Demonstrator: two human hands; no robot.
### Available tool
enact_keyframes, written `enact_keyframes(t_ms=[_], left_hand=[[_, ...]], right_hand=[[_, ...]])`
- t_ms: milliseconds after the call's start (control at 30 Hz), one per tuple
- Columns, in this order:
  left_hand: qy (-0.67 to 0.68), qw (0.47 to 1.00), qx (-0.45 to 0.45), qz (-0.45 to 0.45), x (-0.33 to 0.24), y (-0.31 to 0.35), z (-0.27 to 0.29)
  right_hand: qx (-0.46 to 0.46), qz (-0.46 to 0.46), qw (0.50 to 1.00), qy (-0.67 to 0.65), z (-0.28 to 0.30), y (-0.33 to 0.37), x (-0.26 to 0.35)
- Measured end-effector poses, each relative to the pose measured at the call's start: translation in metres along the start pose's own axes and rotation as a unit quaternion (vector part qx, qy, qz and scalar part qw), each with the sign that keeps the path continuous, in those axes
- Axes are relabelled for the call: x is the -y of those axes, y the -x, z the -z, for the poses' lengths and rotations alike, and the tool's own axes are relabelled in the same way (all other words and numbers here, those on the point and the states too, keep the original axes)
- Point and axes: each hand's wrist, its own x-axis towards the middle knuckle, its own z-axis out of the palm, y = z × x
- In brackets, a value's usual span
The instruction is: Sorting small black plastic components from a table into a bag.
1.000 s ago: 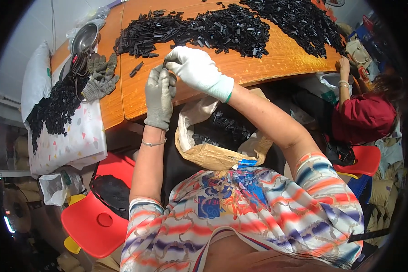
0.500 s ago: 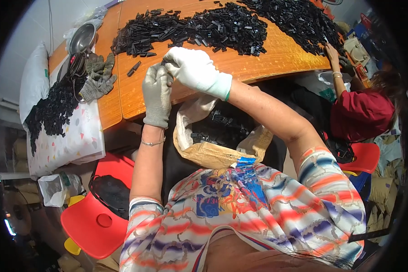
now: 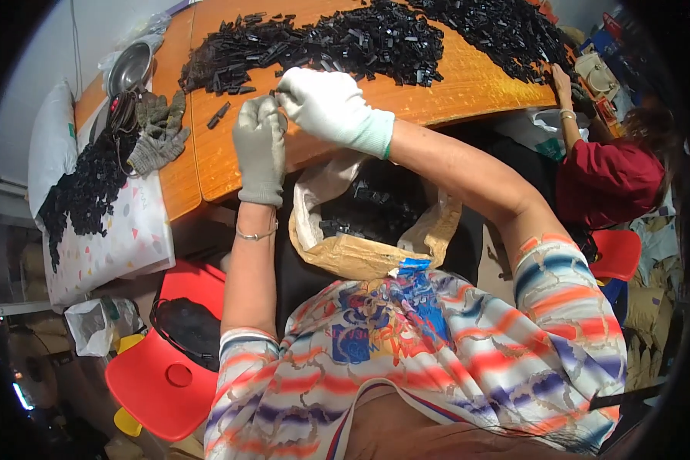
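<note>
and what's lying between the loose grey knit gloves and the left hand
In the head view, a couple of loose black pieces lie on the orange tabletop between the grey gloves and the left hand.

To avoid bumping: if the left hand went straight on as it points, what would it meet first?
Probably the black pile on the table, narrowly passing the right hand; depth is unclear, so the two might touch.

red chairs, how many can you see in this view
2: one red chair at the lower left, and a second red chair at the right, near the co-worker in dark red. More may be hidden.
</note>
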Motion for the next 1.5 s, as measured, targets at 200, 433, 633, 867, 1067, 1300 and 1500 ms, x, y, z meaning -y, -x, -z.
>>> enact_keyframes(t_ms=[200, 433, 633, 867, 1067, 1300, 1500], left_hand=[[0.211, 0.974, 0.025, 0.076, 0.001, 0.013, 0.009], [0.196, 0.978, 0.016, 0.064, -0.005, 0.015, 0.006], [0.185, 0.981, 0.008, 0.056, 0.001, 0.018, 0.004], [0.134, 0.99, -0.009, 0.037, 0.002, 0.021, 0.001], [0.128, 0.985, -0.025, 0.114, 0.004, 0.024, -0.006], [0.191, 0.961, -0.02, 0.197, -0.004, 0.004, -0.017], [0.203, 0.963, 0.046, 0.173, 0.007, -0.001, -0.022]], right_hand=[[-0.055, 0.002, 0.996, -0.074, 0.002, 0.0, 0.007], [-0.024, 0.005, 0.996, -0.085, -0.001, 0.001, 0.016], [-0.01, 0.048, 0.998, -0.049, 0.003, 0.005, 0.011], [0.047, 0.08, 0.996, -0.004, 0.009, 0.003, 0.009], [0.115, 0.124, 0.985, 0.012, 0.011, 0.002, 0.005], [0.095, 0.055, 0.994, 0.027, 0.003, 0.001, -0.005], [0.125, -0.091, 0.988, -0.027, 0.01, 0.006, -0.014]])
